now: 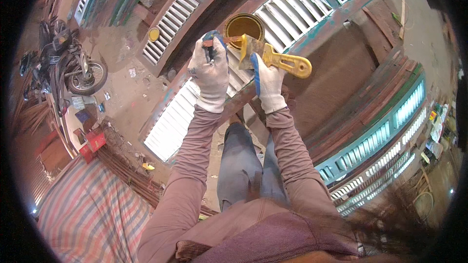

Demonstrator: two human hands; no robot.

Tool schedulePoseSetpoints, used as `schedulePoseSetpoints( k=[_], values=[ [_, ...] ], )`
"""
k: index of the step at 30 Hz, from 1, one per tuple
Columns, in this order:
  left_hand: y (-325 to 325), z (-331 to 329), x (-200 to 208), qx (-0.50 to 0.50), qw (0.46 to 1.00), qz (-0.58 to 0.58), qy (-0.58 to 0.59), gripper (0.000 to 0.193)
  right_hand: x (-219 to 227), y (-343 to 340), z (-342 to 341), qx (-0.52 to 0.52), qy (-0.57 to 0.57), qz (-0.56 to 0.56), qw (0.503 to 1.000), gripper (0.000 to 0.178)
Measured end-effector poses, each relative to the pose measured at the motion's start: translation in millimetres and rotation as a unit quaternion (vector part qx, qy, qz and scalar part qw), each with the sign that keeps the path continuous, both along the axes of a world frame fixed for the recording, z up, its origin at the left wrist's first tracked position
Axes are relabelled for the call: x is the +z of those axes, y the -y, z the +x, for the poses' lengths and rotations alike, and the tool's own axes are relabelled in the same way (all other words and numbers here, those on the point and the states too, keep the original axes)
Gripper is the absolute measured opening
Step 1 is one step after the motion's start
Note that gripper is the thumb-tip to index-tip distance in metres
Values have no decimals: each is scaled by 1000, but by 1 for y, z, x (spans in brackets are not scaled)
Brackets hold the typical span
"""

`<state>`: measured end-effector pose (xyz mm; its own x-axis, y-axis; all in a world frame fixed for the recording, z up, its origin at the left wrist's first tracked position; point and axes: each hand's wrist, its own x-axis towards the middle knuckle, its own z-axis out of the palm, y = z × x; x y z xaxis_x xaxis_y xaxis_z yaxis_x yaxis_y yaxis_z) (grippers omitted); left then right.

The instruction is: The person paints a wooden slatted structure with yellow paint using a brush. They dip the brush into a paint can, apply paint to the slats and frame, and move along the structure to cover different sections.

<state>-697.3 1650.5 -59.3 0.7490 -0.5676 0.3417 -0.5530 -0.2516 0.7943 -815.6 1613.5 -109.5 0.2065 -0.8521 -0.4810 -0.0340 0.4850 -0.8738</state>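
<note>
**Dusty floor (122, 90), crowded edges**

The floor is brown and littered with small scraps. At the left stands a dark motorbike (61, 58), one spoked wheel toward the middle. Nearer, a red box (95, 139) sits just beyond a red, blue and cream striped sheet (92, 209), with long thin timber (127, 173) lying beside the sheet. At the right, slatted shutters (380, 139) in turquoise, white and brown lie side by side; past them is mixed clutter (437, 126). A pale stick (402, 14) lies at the upper right. Small bright lights (451, 191) glint near both side rims.
</note>
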Motion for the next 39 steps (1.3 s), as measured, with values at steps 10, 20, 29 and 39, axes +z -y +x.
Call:
schedulePoseSetpoints(
  k=[10,20,29,39],
  values=[
    [-15,26,-46,-144,964,222,36,80,-52,94,-148,-36,49,-55,997,29],
    [-74,119,-158,26,969,238,-65,54,-93,300,-211,185,-381,-325,846,30],
    [-51,165,-289,-49,785,594,170,63,-144,231,-209,316,-476,-551,608,34],
    [-37,182,-281,9,813,582,-25,55,-139,338,-207,182,-352,-369,841,30]
  ],
)
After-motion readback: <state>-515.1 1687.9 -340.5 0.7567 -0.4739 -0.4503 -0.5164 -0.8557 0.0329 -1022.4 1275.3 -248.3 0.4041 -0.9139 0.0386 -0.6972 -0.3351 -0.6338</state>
